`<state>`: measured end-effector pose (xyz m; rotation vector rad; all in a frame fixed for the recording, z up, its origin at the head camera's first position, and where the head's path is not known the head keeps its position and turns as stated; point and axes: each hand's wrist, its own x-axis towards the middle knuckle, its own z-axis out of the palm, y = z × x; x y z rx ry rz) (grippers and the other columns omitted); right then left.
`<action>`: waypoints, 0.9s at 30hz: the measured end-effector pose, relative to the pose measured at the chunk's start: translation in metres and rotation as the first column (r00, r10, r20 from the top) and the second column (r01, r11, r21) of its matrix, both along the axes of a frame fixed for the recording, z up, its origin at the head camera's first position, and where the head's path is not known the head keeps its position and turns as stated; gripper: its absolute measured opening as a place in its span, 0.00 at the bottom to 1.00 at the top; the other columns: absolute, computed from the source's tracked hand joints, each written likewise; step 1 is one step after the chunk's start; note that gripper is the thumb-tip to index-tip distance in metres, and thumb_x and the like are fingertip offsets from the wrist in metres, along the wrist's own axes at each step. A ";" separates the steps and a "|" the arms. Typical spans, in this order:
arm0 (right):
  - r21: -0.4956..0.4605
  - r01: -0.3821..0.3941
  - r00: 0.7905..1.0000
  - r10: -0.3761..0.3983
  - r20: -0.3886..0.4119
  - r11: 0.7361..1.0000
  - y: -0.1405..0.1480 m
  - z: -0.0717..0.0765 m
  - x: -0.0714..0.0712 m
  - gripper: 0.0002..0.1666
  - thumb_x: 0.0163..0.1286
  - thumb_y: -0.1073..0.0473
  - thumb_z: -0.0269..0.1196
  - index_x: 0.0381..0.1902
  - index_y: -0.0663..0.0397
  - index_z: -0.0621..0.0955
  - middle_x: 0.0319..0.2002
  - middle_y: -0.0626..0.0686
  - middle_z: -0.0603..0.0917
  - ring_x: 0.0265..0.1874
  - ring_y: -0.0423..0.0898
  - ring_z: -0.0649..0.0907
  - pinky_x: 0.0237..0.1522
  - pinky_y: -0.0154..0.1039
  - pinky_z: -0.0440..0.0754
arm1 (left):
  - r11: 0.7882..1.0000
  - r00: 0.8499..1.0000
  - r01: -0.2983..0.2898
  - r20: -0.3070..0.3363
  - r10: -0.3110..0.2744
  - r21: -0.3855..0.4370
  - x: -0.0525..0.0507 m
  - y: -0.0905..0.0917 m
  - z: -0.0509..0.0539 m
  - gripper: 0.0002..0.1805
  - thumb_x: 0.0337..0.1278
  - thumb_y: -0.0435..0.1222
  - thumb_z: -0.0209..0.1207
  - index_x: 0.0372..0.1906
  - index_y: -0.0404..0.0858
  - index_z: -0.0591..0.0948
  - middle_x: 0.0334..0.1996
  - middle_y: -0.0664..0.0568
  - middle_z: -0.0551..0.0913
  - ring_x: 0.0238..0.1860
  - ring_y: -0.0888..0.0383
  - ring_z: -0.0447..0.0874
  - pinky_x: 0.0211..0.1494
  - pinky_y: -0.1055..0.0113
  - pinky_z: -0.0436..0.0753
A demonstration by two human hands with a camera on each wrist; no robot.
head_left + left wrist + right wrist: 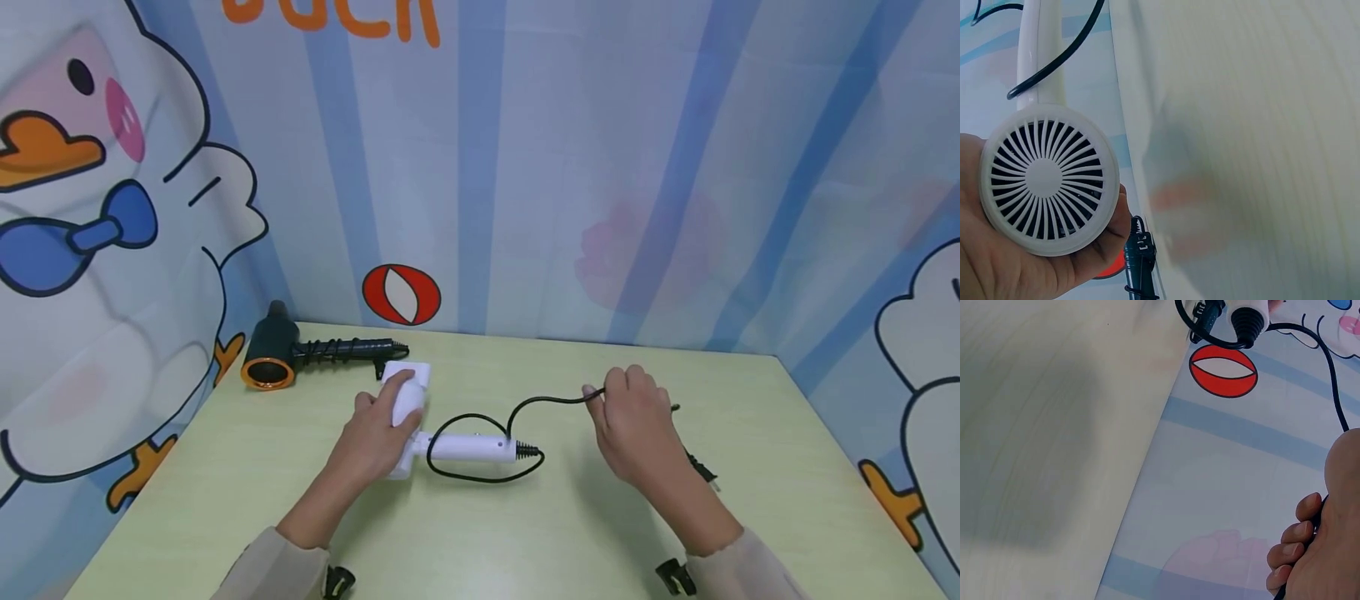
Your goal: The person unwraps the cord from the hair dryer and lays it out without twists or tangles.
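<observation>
My left hand (378,437) grips a white hair dryer (472,447) by its head, holding it over the table with the handle pointing right. In the left wrist view the round slotted grille (1049,180) faces the camera, and fingers curl behind the head. A black power cord (555,400) loops loosely about the handle and runs rightward to my right hand (637,425). The right fingers are curled round that cord, as the right wrist view also shows. Beyond the right hand the cord's end with its plug (701,468) hangs down, partly hidden by the wrist.
A black hair dryer (273,346) with an orange-rimmed end lies at the table's back left, its cord wound round the handle. The pale wooden table (510,542) meets a blue striped curtain (540,183) with duck drawings at the back and sides.
</observation>
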<state>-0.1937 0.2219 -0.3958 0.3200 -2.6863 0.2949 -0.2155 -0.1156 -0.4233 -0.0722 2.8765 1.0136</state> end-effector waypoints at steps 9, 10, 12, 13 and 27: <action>-0.014 -0.068 0.996 0.069 0.048 0.998 0.000 0.000 0.011 0.22 0.83 0.48 0.47 0.28 0.52 0.63 0.26 0.52 0.61 0.25 0.49 0.59 0.32 0.43 0.56 | 1.000 1.000 0.003 -0.007 -0.003 0.008 -0.001 -0.001 -0.002 0.35 0.72 0.52 0.54 0.78 0.63 0.55 0.58 0.35 0.66 0.38 0.45 0.79 0.30 0.61 0.77; -0.015 -0.079 0.995 0.080 0.052 0.997 0.000 0.000 0.012 0.22 0.83 0.48 0.47 0.28 0.52 0.64 0.26 0.52 0.61 0.25 0.48 0.59 0.32 0.43 0.56 | 1.000 1.000 0.003 -0.008 -0.003 0.009 -0.001 -0.001 -0.003 0.35 0.72 0.52 0.54 0.78 0.63 0.55 0.58 0.35 0.66 0.38 0.45 0.79 0.30 0.61 0.77; -0.015 -0.103 0.993 0.104 0.050 0.995 0.001 -0.001 0.013 0.21 0.83 0.49 0.48 0.29 0.51 0.65 0.26 0.51 0.61 0.26 0.47 0.59 0.32 0.43 0.57 | 1.000 1.000 -0.002 -0.009 0.002 0.008 -0.002 -0.001 -0.003 0.35 0.72 0.52 0.54 0.78 0.63 0.55 0.57 0.35 0.66 0.39 0.45 0.79 0.30 0.60 0.77; -0.016 -0.117 0.992 0.118 0.049 0.993 0.001 -0.002 0.014 0.20 0.83 0.49 0.48 0.29 0.51 0.65 0.26 0.50 0.61 0.26 0.47 0.59 0.33 0.43 0.57 | 1.000 1.000 -0.005 -0.010 0.005 0.008 -0.002 -0.001 -0.002 0.35 0.72 0.52 0.54 0.78 0.63 0.55 0.57 0.35 0.67 0.39 0.45 0.79 0.30 0.60 0.77; 0.010 -0.223 0.972 0.221 0.081 0.975 0.009 -0.014 0.024 0.17 0.82 0.50 0.50 0.31 0.48 0.66 0.29 0.47 0.61 0.27 0.44 0.59 0.34 0.41 0.58 | 0.999 0.999 -0.035 0.002 0.035 0.008 -0.003 -0.002 0.000 0.36 0.72 0.52 0.55 0.79 0.61 0.55 0.58 0.36 0.67 0.44 0.42 0.79 0.33 0.57 0.81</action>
